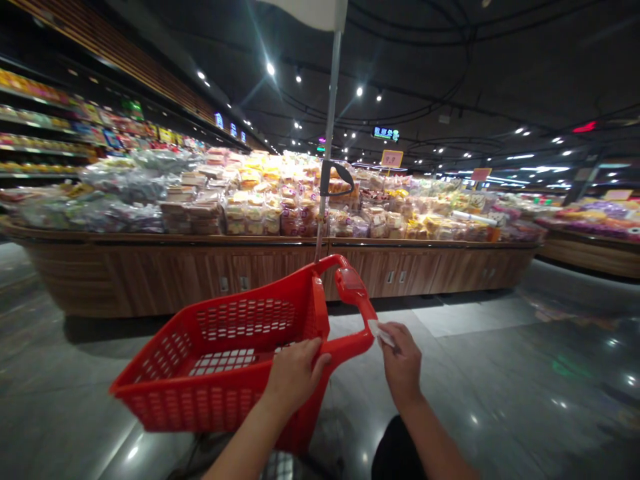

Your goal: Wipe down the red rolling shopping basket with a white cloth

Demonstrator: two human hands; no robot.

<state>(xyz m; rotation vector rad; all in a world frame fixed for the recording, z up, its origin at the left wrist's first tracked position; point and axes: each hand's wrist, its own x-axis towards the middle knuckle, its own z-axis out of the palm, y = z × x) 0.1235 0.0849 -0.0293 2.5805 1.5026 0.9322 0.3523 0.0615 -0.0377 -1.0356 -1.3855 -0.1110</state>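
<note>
My left hand [295, 373] grips the near rim of a red plastic shopping basket [170, 407], which rides on a cart. My right hand [403, 357] pinches a small piece of white paper [381, 335] between its fingers. That hand sits just off the basket's red handle [351, 288] and appears not to touch it. The basket's perforated floor shows no goods, and its lower part and the cart's wheels are out of view.
A wood-sided island display [200, 273] piled with bagged baked goods [255, 207] stands ahead. A metal pole [330, 133] rises from the basket's front. Stocked shelves [40, 127] line the left, another display [590, 250] stands at the right, and a polished stone floor [500, 373] spreads between them.
</note>
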